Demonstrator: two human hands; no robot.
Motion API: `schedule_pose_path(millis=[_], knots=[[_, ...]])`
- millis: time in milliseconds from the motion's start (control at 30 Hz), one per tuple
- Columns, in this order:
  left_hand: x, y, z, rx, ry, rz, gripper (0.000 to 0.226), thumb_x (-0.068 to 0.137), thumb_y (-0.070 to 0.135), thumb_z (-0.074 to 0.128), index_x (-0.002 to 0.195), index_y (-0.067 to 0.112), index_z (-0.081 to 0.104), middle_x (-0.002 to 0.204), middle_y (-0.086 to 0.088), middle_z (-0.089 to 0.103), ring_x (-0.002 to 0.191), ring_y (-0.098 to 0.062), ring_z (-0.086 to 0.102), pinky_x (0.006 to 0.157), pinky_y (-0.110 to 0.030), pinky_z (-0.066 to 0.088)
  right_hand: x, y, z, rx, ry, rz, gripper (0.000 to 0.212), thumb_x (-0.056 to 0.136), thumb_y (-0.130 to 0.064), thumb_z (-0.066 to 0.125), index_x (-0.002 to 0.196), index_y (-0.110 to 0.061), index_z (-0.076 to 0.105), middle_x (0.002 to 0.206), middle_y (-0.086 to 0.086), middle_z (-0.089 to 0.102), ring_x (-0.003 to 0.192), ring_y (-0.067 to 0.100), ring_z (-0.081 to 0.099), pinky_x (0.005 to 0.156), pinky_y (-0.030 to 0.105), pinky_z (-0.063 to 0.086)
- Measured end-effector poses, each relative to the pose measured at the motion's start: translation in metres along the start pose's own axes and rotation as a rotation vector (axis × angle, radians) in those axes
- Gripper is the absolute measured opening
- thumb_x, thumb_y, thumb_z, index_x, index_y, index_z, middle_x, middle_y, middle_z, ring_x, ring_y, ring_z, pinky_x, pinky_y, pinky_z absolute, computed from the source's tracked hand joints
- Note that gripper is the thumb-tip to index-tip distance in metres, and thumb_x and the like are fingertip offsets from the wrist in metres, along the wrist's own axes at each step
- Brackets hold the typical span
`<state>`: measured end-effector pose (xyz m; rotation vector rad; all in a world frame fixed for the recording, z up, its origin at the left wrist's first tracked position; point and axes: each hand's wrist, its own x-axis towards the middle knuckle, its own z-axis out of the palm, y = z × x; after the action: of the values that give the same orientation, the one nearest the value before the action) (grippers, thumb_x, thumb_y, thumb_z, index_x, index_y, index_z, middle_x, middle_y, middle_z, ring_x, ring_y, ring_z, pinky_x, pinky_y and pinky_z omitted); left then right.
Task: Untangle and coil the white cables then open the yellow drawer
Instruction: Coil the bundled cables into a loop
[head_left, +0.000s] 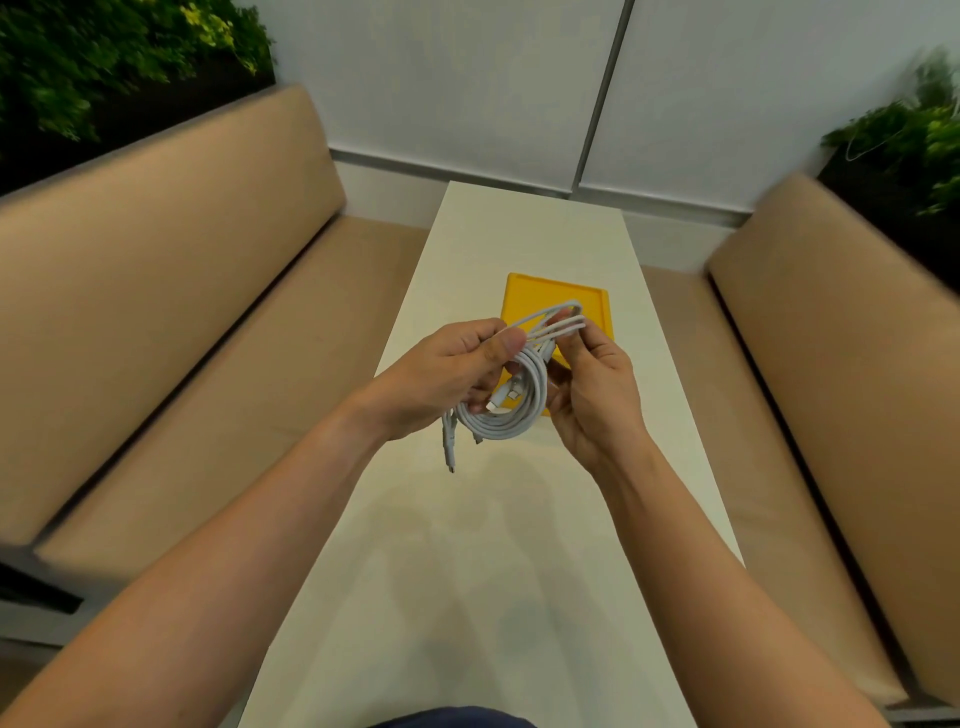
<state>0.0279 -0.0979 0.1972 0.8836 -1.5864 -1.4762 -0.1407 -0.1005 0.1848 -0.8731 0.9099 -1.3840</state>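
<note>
A bundle of white cables (524, 395) hangs in the air above the table, looped in rough coils with several plug ends dangling below. My left hand (447, 374) pinches the bundle at its upper left side. My right hand (592, 384) holds the far loops between thumb and fingers at the upper right. Behind and below the hands, the yellow drawer (556, 293) rests flat on the white table (519, 519); the hands and cables hide its near part, and I cannot tell whether it is open.
The narrow white table runs away from me between two tan padded benches, one on the left (182, 312) and one on the right (831, 364). Green plants (104, 62) stand behind both benches. A white panel wall (467, 78) closes the far end.
</note>
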Motion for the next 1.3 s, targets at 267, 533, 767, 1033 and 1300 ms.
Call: schedule_pose_path(millis=[267,533,767,1033,1300], knots=[[0.002,-0.012,-0.003,0.068,0.043,0.053,0.04,0.101,0.048,0.052,0.098,0.01,0.064,0.07,-0.002,0.044,0.06,-0.016,0.036,0.056,-0.032,0.034,-0.009,0.005,-0.005,-0.087,-0.154,0.147,0.024,0.107,-0.018,0.05,0.114,-0.01,0.07,0.097,0.008,0.076,0.082,0.02,0.072,0.072,0.03,0.062],[0.003,-0.007,0.003,0.062,-0.006,0.081,0.045,0.1,0.048,0.054,0.092,0.004,0.052,0.067,0.002,0.037,0.056,-0.013,0.031,0.051,-0.029,0.029,-0.007,0.004,-0.024,-0.262,-0.31,0.18,0.03,0.09,-0.021,0.061,0.113,-0.005,0.072,0.107,0.021,0.071,0.097,0.034,0.067,0.091,0.045,0.056],[0.005,-0.012,0.002,0.041,-0.01,0.075,0.041,0.102,0.044,0.052,0.099,0.003,0.059,0.069,-0.002,0.037,0.057,-0.016,0.031,0.052,-0.026,0.031,-0.002,-0.001,-0.026,-0.193,-0.232,0.077,0.033,0.095,0.0,0.062,0.128,0.0,0.06,0.102,0.022,0.075,0.088,0.034,0.073,0.083,0.042,0.062],[0.005,-0.01,-0.003,0.094,-0.004,0.089,0.031,0.104,0.043,0.05,0.096,0.014,0.061,0.066,0.007,0.041,0.055,-0.011,0.032,0.052,-0.026,0.03,-0.001,-0.002,-0.02,-0.216,-0.147,-0.037,0.022,0.097,-0.005,0.063,0.118,0.001,0.059,0.094,0.022,0.076,0.082,0.032,0.073,0.079,0.041,0.062],[0.0,-0.016,0.001,0.072,-0.019,0.046,0.04,0.099,0.051,0.056,0.088,0.013,0.055,0.072,-0.01,0.032,0.061,-0.024,0.025,0.056,-0.047,0.022,0.003,-0.006,-0.038,-0.366,-0.406,0.246,0.021,0.08,-0.01,0.072,0.1,-0.014,0.079,0.101,0.015,0.075,0.097,0.033,0.069,0.097,0.055,0.053]])
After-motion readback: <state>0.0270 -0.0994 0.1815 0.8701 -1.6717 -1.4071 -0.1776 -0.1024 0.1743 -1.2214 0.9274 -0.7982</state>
